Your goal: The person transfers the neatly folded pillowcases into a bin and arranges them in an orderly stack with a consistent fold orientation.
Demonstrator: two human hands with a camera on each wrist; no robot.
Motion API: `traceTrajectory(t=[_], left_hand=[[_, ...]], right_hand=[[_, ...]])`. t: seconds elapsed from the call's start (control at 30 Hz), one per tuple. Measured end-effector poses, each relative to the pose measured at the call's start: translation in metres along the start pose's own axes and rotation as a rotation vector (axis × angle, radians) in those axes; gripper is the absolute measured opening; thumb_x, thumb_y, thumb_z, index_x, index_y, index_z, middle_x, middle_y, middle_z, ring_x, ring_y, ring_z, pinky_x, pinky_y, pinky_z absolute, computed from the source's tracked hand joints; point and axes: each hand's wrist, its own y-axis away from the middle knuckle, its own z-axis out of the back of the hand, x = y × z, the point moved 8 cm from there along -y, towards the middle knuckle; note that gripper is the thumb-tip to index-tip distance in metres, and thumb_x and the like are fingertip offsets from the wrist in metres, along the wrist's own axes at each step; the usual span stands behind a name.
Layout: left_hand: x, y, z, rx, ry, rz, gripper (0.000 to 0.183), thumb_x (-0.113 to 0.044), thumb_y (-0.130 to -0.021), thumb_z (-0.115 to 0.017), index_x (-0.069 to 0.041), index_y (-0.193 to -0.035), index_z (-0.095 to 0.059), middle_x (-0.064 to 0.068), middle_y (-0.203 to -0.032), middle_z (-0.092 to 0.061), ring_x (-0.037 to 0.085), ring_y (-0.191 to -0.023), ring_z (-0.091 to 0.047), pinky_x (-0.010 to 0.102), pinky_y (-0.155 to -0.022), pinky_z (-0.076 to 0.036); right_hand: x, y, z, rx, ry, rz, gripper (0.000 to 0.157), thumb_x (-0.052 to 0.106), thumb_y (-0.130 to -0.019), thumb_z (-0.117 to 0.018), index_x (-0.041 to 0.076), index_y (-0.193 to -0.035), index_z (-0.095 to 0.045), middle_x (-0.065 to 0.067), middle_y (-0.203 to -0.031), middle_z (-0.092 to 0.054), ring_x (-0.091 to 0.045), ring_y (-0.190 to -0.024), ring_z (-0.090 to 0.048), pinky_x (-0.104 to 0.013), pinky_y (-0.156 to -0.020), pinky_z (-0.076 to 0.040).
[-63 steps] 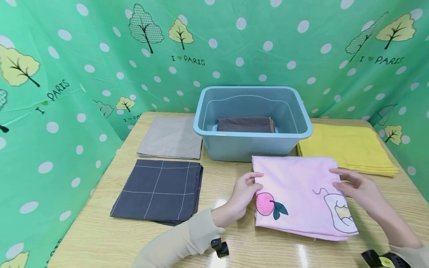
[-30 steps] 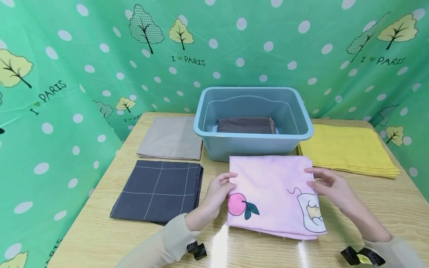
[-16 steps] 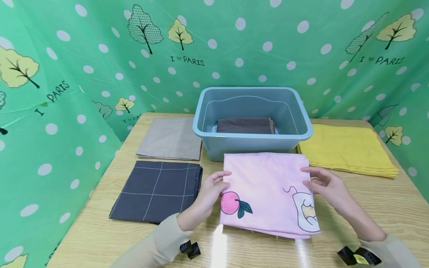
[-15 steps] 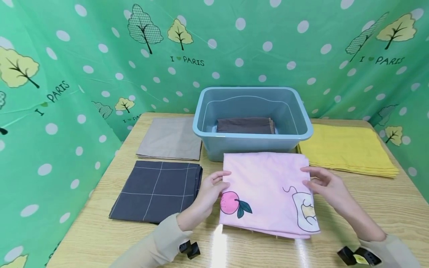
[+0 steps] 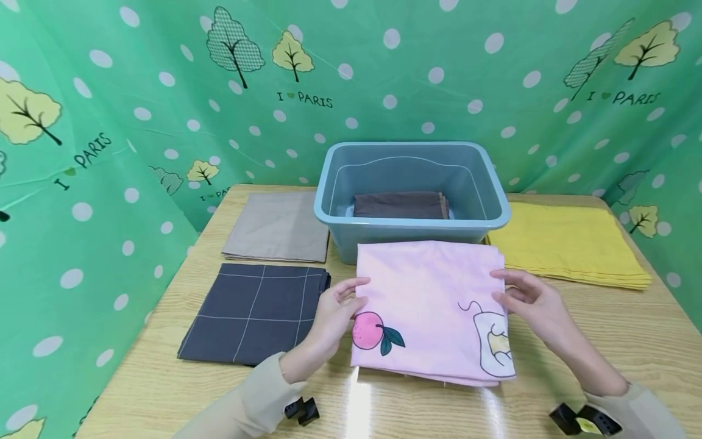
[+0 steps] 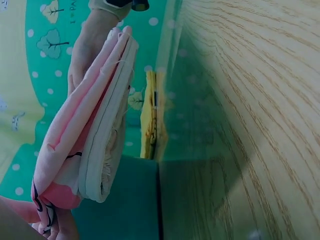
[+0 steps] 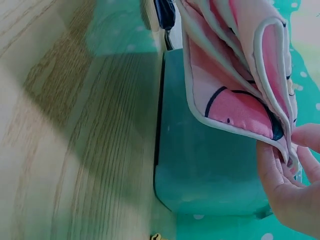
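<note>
A folded pink cloth (image 5: 428,292), printed with a fruit and a white cartoon shape, is held up in front of the blue tub (image 5: 411,224). My left hand (image 5: 329,317) pinches its left edge, thumb on top. On the opposite edge, my right hand (image 5: 532,302) pinches it the same way. Both wrist views show a gap between the folded layers and the wooden table (image 6: 250,100). The right wrist view has fingers (image 7: 272,172) beneath one corner of the cloth and the thumb over it. Inside the tub lies a folded dark brown cloth (image 5: 400,205).
Left of the tub is a folded grey cloth (image 5: 280,225), with a dark checked cloth (image 5: 252,314) nearer me. A folded yellow cloth (image 5: 570,244) lies to the right. Behind the table hangs a green dotted curtain (image 5: 384,73).
Both hands have carried the pink cloth leftward to the middle, in front of the tub. Over the last half second it has risen slightly, toward the tub's rim. The other cloths stay put.
</note>
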Motion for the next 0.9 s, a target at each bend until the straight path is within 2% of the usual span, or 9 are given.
traceTrajectory(t=[0.13,0.37,0.47,0.5,0.63,0.67,0.7,0.77,0.9], left_hand=[[-0.005,0.002,0.003,0.001,0.012,-0.035,0.031,0.004,-0.079,-0.057,-0.003,-0.109,-0.061,0.013,-0.115,-0.053,0.012,-0.075,-0.055,0.020,-0.061,-0.047],[-0.014,0.004,0.008,-0.011,0.027,-0.087,0.032,0.007,-0.078,-0.056,-0.001,-0.109,-0.061,0.012,-0.119,-0.052,0.011,-0.086,-0.052,0.019,-0.066,-0.048],[-0.018,0.006,0.010,-0.016,0.037,-0.097,0.032,0.008,-0.078,-0.056,-0.001,-0.108,-0.061,0.010,-0.119,-0.052,0.012,-0.086,-0.052,0.019,-0.066,-0.048],[-0.020,0.006,0.011,-0.017,0.037,-0.103,0.032,0.008,-0.078,-0.056,-0.001,-0.108,-0.062,0.010,-0.119,-0.052,0.012,-0.086,-0.052,0.019,-0.067,-0.047],[-0.026,0.008,0.013,-0.017,0.036,-0.126,0.031,0.008,-0.079,-0.055,-0.001,-0.108,-0.061,0.010,-0.119,-0.052,0.012,-0.086,-0.052,0.019,-0.068,-0.047],[-0.028,0.008,0.014,-0.018,0.035,-0.129,0.031,0.008,-0.079,-0.055,-0.001,-0.108,-0.061,0.010,-0.118,-0.053,0.013,-0.086,-0.052,0.019,-0.068,-0.047],[-0.030,0.008,0.014,-0.020,0.034,-0.134,0.031,0.008,-0.079,-0.055,-0.001,-0.108,-0.061,0.009,-0.118,-0.053,0.013,-0.086,-0.052,0.019,-0.068,-0.047],[-0.033,0.008,0.015,-0.022,0.034,-0.140,0.031,0.007,-0.079,-0.055,-0.001,-0.108,-0.061,0.009,-0.116,-0.054,0.013,-0.085,-0.052,0.019,-0.067,-0.047],[-0.039,0.007,0.017,-0.027,0.029,-0.149,0.031,0.007,-0.079,-0.056,-0.002,-0.109,-0.062,0.008,-0.105,-0.055,0.013,-0.078,-0.050,0.019,-0.065,-0.047]], right_hand=[[-0.012,-0.005,-0.001,-0.026,-0.007,0.024,0.045,0.035,-0.079,-0.064,0.028,-0.122,-0.052,0.002,-0.106,-0.059,-0.014,-0.084,-0.060,-0.023,-0.063,-0.049],[-0.012,-0.009,0.001,-0.065,-0.012,0.062,0.043,0.033,-0.079,-0.064,0.031,-0.121,-0.052,0.004,-0.108,-0.059,-0.013,-0.081,-0.060,-0.028,-0.061,-0.051],[-0.004,-0.010,0.002,-0.058,-0.052,0.128,0.044,0.026,-0.080,-0.064,0.024,-0.122,-0.053,-0.001,-0.108,-0.059,-0.014,-0.080,-0.059,-0.026,-0.059,-0.050],[0.000,-0.011,0.002,-0.053,-0.072,0.152,0.044,0.023,-0.080,-0.065,0.021,-0.122,-0.053,-0.002,-0.107,-0.059,-0.014,-0.079,-0.059,-0.025,-0.059,-0.050],[0.040,-0.004,0.005,-0.021,-0.150,0.199,0.043,0.010,-0.080,-0.064,0.008,-0.122,-0.053,-0.005,-0.106,-0.059,-0.013,-0.078,-0.059,-0.021,-0.058,-0.048],[0.056,0.001,0.006,-0.025,-0.136,0.180,0.041,0.009,-0.081,-0.064,0.007,-0.121,-0.053,-0.004,-0.104,-0.060,-0.012,-0.077,-0.059,-0.021,-0.058,-0.048],[0.073,0.005,0.006,-0.026,-0.126,0.169,0.040,0.009,-0.081,-0.063,0.007,-0.120,-0.054,0.000,-0.102,-0.060,-0.011,-0.077,-0.058,-0.020,-0.058,-0.048],[0.073,0.003,0.008,-0.038,-0.090,0.181,0.040,0.014,-0.082,-0.064,0.011,-0.121,-0.054,0.002,-0.105,-0.060,-0.010,-0.079,-0.059,-0.021,-0.060,-0.049],[0.100,0.007,0.010,-0.050,-0.048,0.146,0.038,0.017,-0.082,-0.063,0.013,-0.119,-0.055,0.008,-0.107,-0.059,-0.007,-0.081,-0.058,-0.020,-0.062,-0.049]])
